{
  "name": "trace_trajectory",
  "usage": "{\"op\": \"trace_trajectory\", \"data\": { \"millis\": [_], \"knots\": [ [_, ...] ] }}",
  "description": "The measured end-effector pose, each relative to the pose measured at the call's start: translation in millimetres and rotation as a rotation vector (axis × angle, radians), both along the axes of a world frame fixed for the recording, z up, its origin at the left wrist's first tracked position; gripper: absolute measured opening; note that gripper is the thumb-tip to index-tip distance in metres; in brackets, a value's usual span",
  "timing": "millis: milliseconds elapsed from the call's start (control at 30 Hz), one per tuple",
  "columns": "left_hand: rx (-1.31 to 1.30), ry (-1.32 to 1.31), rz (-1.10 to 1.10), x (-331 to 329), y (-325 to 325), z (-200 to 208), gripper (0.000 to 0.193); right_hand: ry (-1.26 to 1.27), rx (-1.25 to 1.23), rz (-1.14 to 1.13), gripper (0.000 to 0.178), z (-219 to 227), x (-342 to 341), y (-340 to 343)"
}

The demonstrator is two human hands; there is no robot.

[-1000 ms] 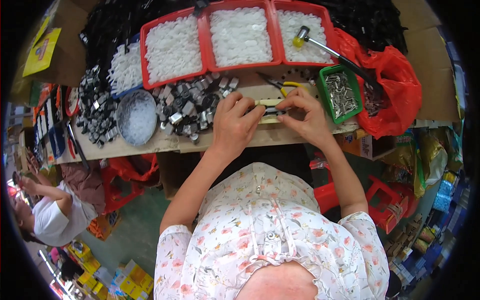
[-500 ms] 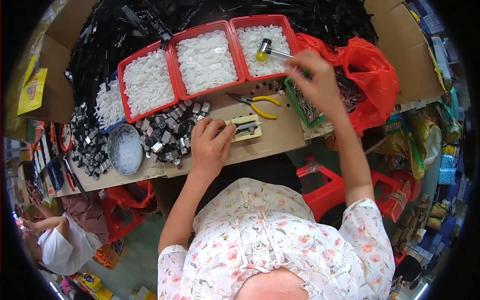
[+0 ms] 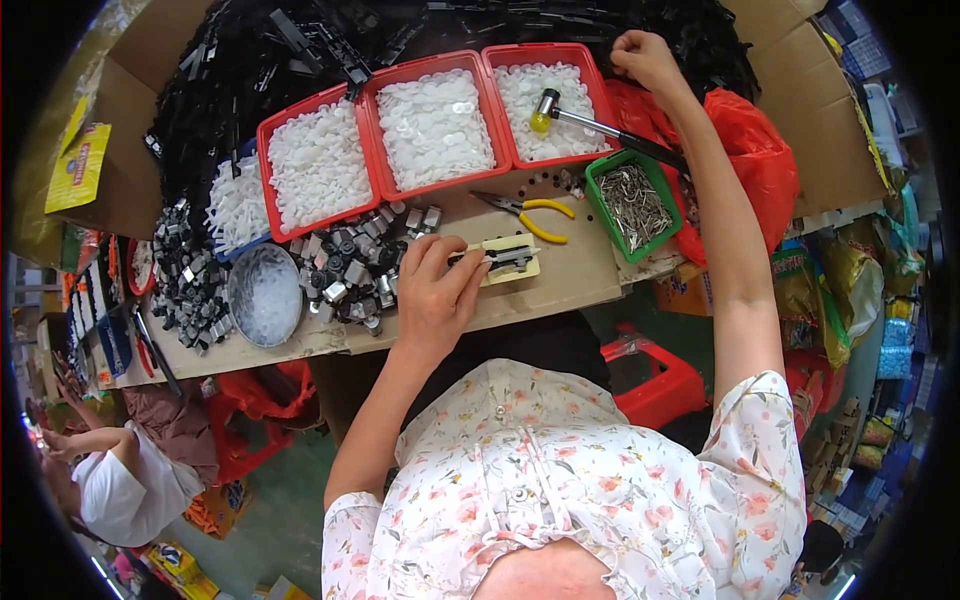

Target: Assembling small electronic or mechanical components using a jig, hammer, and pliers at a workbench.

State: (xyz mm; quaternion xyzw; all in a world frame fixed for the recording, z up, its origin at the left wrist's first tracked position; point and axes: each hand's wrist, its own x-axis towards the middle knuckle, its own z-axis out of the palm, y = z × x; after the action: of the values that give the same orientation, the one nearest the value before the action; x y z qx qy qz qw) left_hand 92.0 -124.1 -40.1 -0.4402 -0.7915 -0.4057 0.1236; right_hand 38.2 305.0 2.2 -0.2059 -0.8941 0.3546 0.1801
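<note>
My left hand (image 3: 436, 290) pinches the near end of a small black part (image 3: 512, 258) with thumb and fingers. That part lies along a cream-coloured block (image 3: 520, 241) at the table's front edge. My right hand (image 3: 648, 62) is stretched far forward to the edge of a heap of black plastic parts (image 3: 560, 25). Its fingers are curled together, and whatever may be between them is too small to make out. Below that hand a small mallet (image 3: 590, 124) with a yellow-and-black head rests on the right red tray, its dark handle running under my forearm.
Red trays (image 3: 436, 187) hold white plastic pieces. Yellow-handled pliers (image 3: 512, 207) lie beyond the block, beside a green basket (image 3: 606, 222) of metal pins. Left are metal-and-black pieces (image 3: 350, 265) and a round bowl (image 3: 290, 325). A red plastic bag (image 3: 755, 150) sits right; another person sits lower left.
My right hand has moved forward, from over the mallet's handle and green basket to the black heap. The mallet's handle now shows. My left hand stays on the black part.
</note>
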Motion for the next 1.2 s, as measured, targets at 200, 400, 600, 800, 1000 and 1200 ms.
{"op": "trace_trajectory", "data": {
  "millis": [200, 400, 600, 800, 1000, 1200],
  "knots": [
    [0.111, -0.1, 0.02, -2.3, -4.6, 16.8, 0.021, -0.051, -0.201, 0.012, 0.006, 63.7, 72.2, -67.0],
    [0.389, -0.88, -0.063, 1.2, 13.8, 31.3, 0.029, 0.11, 0.048, 0.215, 0.017, 70.8, 130.5, -164.1],
    [0.766, -1.543, -0.162, -14.8, 20.4, 37.8, 0.034, 0.215, 0.679, 0.661, 0.028, 46.1, 152.6, -216.6],
    [0.64, -1.36, -0.134, -10.7, 1.2, 34.1, 0.024, 0.103, 0.148, 0.573, 0.034, 35.7, 141.0, -223.6],
    [0.592, -1.346, -0.173, 1.3, -15.2, 30.3, 0.033, -0.007, -0.055, 0.645, 0.031, 23.3, 131.2, -232.7],
    [0.216, -0.372, 0.295, 11.2, -51.0, 39.9, 0.055, -0.008, 0.335, 0.661, 0.03, 14.1, 128.9, -239.1]
  ]
}}
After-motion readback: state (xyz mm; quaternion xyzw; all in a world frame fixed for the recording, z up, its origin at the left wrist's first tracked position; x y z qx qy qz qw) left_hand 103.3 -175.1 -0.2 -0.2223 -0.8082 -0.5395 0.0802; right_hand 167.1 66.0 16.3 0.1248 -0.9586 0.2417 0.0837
